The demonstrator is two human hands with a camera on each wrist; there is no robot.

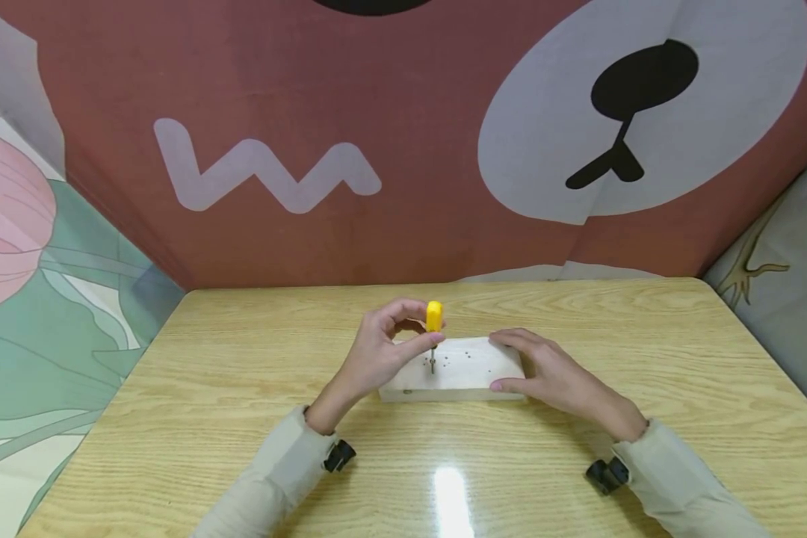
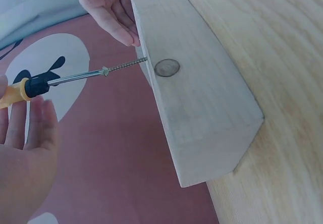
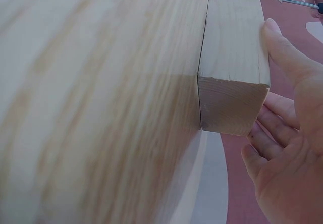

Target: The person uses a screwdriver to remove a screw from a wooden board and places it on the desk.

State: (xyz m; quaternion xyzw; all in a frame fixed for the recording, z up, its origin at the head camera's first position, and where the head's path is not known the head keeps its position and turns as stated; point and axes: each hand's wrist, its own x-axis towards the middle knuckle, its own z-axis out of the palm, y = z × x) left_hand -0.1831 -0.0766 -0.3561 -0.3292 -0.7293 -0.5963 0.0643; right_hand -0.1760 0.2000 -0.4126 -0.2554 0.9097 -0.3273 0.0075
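A pale wooden block lies on the table with several small dark holes in its top face. My left hand holds a screwdriver by its yellow handle, thumb and fingers around it, the shaft upright over the block. In the left wrist view, the screwdriver's tip meets the head of a long screw, whose point is at the block's top face. My right hand grips the block's right end, thumb at the near edge and fingers at the far side. A round knot marks the block's near side.
The wood-grain table runs back to a wall covering printed with a cartoon animal face. Small black devices sit on both sleeves. A bright reflection shows on the tabletop in front of the block.
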